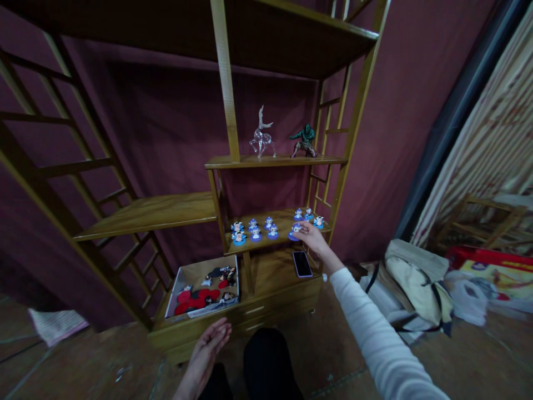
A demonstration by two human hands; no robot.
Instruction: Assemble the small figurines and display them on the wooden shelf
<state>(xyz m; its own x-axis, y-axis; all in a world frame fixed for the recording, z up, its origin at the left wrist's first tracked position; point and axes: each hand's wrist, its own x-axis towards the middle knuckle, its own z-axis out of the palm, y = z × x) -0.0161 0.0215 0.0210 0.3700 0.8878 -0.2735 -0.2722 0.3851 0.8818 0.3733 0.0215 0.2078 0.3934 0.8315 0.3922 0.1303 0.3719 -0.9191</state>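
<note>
My right hand [307, 234] reaches to the front right of a small wooden shelf [283, 226], its fingers closed on a purple-and-white figurine [295, 231] with a round purple base. Behind that hand stand a few similar figurines [298, 214], and a pink-and-blue one [318, 221] is to its right. More figurines [255, 233] are grouped on the left part of this shelf. My left hand [211, 340] hangs in front of the cabinet, palm up, fingers loosely bent and holding nothing, below a box [204, 286] of red and black figures.
A phone [302, 264] lies on the cabinet top under the shelf. On the shelf above stand a clear deer figurine [262, 136] and a dark green crouching figure [305, 140]. A beige bag [416, 278] and a plastic bag [468, 300] rest on the floor at right.
</note>
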